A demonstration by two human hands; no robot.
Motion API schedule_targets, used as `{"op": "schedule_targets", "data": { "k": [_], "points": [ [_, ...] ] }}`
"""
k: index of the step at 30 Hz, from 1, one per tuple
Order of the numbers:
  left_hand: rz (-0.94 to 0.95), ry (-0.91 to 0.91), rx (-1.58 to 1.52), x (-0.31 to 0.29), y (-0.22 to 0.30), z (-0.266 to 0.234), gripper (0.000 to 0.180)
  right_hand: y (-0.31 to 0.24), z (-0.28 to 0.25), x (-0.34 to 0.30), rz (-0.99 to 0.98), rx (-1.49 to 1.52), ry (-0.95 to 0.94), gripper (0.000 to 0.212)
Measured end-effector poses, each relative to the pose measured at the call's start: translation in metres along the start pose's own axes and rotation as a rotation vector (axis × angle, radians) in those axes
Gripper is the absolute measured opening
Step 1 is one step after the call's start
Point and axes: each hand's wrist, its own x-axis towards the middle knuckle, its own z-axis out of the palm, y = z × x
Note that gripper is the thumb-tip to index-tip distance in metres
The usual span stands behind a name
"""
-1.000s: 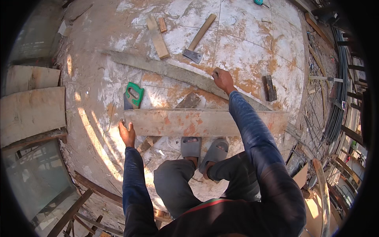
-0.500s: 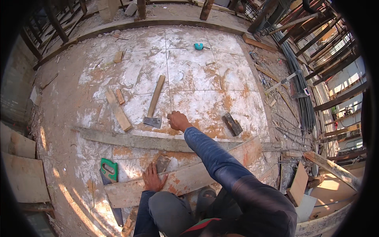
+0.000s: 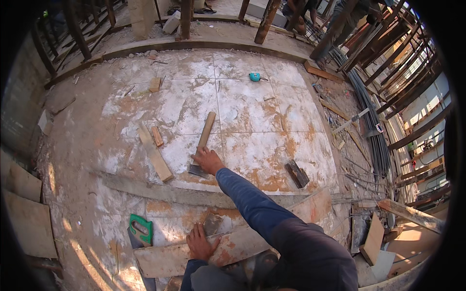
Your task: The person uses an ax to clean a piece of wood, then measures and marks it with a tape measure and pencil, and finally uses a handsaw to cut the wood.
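Note:
My right hand [image 3: 208,161] reaches forward over a hatchet [image 3: 206,130] lying on the floor. Its fingers close on the wooden handle just above the dark metal head, which the hand partly covers. Nearer to me, my left hand [image 3: 201,242] lies flat with fingers spread on a long wooden plank [image 3: 242,241]. A small wood block [image 3: 212,223] sits beside those fingers, by the plank's far edge. Left of the hand is a handsaw [image 3: 141,230] with a green handle, its blade running partly beneath the plank.
Beyond the plank a long grey board [image 3: 160,190] crosses the floor. Wood offcuts [image 3: 156,154] lie left of the hatchet, a dark block [image 3: 297,174] right of it. A teal tape measure [image 3: 255,77] is farther off. Steel rods [image 3: 369,116] and timber line the right; people stand far right.
My right hand has moved left, from beside the hatchet onto its handle. The view has shifted slightly. My left hand stays on the plank.

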Motion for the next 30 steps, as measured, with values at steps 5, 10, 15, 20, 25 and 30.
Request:
{"op": "schedule_targets", "data": {
  "k": [5,10,15,20,25,30],
  "points": [
    [-0.050,0.035,0.014,-0.004,-0.002,0.001,0.095,-0.001,0.013,0.018,0.004,-0.142,-0.024,0.035],
    [0.084,0.088,0.013,-0.002,-0.007,-0.003,0.090,0.026,0.009,0.000,0.056,-0.230,0.016,0.027],
    [0.058,0.074,0.022,-0.006,-0.011,0.002,0.091,0.096,-0.008,-0.053,0.010,-0.218,-0.160,0.027],
    [0.050,-0.014,-0.008,-0.002,-0.007,0.000,0.095,0.118,-0.071,-0.119,0.159,-0.065,-0.081,0.032],
    [-0.009,0.012,0.024,-0.004,-0.005,0.010,0.099,0.145,-0.117,-0.208,0.414,0.260,-0.208,0.045],
    [0.085,0.060,0.092,-0.016,-0.024,0.030,0.099,0.147,-0.136,-0.365,0.637,0.829,-0.149,0.047]
  ]
}}
